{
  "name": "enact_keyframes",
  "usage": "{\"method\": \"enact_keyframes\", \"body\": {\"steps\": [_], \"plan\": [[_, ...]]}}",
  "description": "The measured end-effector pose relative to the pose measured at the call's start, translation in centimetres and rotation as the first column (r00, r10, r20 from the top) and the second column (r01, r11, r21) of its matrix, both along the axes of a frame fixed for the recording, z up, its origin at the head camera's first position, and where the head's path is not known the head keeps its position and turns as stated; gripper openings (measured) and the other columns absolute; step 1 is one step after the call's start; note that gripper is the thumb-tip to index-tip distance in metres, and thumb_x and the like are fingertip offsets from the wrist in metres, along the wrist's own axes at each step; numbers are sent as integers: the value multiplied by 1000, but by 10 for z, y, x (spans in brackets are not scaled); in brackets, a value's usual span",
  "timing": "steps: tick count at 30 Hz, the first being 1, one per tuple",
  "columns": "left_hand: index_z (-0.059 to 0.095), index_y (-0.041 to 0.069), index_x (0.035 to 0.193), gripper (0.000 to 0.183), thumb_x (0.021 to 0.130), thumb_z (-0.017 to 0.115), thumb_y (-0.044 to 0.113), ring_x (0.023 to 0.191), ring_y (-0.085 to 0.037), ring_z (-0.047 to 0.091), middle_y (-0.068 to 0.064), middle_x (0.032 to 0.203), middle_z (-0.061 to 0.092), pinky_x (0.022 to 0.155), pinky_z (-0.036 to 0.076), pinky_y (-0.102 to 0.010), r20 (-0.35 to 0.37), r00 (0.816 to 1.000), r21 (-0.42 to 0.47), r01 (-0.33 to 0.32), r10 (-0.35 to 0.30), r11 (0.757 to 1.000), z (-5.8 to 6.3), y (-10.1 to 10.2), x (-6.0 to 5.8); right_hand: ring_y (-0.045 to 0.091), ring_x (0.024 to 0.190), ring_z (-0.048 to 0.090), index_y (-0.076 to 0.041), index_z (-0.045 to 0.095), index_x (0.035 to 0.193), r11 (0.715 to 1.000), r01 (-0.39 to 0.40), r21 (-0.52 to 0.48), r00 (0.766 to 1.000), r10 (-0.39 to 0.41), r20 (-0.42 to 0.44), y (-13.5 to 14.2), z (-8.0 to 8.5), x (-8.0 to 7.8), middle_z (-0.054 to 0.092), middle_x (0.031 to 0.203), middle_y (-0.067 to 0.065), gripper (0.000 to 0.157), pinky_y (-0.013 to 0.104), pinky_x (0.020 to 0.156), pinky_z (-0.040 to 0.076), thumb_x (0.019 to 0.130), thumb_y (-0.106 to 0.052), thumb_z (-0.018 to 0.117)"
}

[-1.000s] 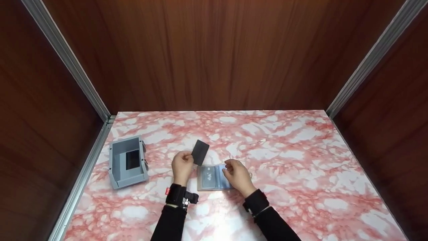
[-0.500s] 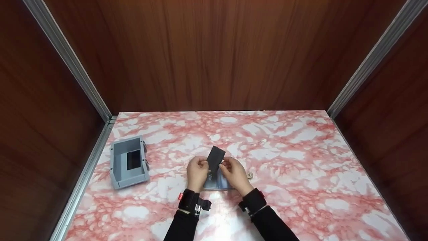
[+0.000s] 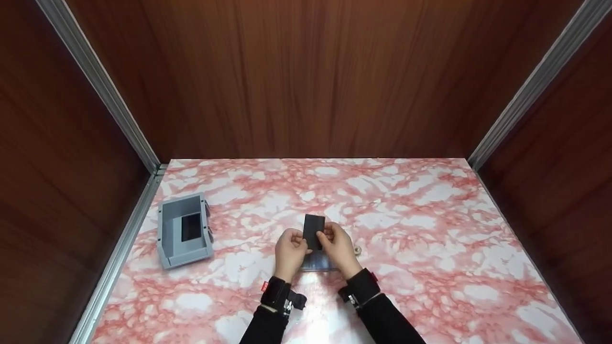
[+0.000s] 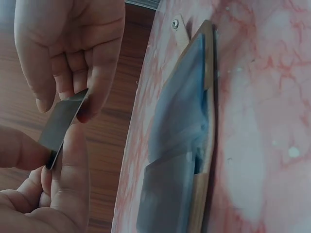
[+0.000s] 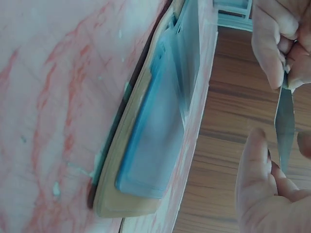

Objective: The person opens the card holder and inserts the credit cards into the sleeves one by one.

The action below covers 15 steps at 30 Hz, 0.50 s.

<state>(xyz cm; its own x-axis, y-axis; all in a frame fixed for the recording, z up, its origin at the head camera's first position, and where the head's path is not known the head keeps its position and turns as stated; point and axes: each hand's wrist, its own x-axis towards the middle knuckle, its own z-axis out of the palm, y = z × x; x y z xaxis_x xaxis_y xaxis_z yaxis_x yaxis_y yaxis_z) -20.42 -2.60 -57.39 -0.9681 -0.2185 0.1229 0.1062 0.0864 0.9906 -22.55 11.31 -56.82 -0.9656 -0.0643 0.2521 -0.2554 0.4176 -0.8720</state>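
Observation:
A plain black card (image 3: 313,228) is held up above an opened tan card holder (image 3: 319,263) with clear plastic sleeves. My left hand (image 3: 289,249) pinches one edge of the card between thumb and fingers. My right hand (image 3: 336,242) is at the opposite edge, its fingers against the card. Both wrist views show a small gap between the right thumb and the card. In the left wrist view the card holder (image 4: 175,111) lies flat, a dark card in its lower sleeve; the right wrist view shows its bluish clear sleeve (image 5: 153,141).
A grey plastic bin (image 3: 184,260) with a dark rectangle inside stands on the left of the red-and-white marbled table (image 3: 411,220). The holder's snap strap (image 3: 357,250) sticks out at its right. Brown wood-grain panels (image 3: 306,81) enclose the back and sides.
My left hand has carried the black card rightward over the card holder to my right hand. The card has turned from slanted to nearly upright and come slightly lower since half a second ago.

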Motion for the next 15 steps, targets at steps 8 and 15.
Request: {"method": "enact_keyframes", "body": {"steps": [8,15], "plan": [[56,-5,94,14,83,57,-13,66,-18,61,-12,80,57,60,59,-36,24,999,5,23,-23,1000,-3,3,2,21,79,60,7,62,110,996,73,53,997,-72,-15,1,0,2,64,87,10,23,31,68,52,91,-5,68],[57,-4,93,13,83,59,-11,64,-17,60,-10,79,56,57,57,-29,45,999,-37,25,-23,999,-2,1,2,20,77,60,6,62,107,997,65,38,998,-65,2,2,1,2,63,86,10,21,30,66,52,90,-4,69]]}}
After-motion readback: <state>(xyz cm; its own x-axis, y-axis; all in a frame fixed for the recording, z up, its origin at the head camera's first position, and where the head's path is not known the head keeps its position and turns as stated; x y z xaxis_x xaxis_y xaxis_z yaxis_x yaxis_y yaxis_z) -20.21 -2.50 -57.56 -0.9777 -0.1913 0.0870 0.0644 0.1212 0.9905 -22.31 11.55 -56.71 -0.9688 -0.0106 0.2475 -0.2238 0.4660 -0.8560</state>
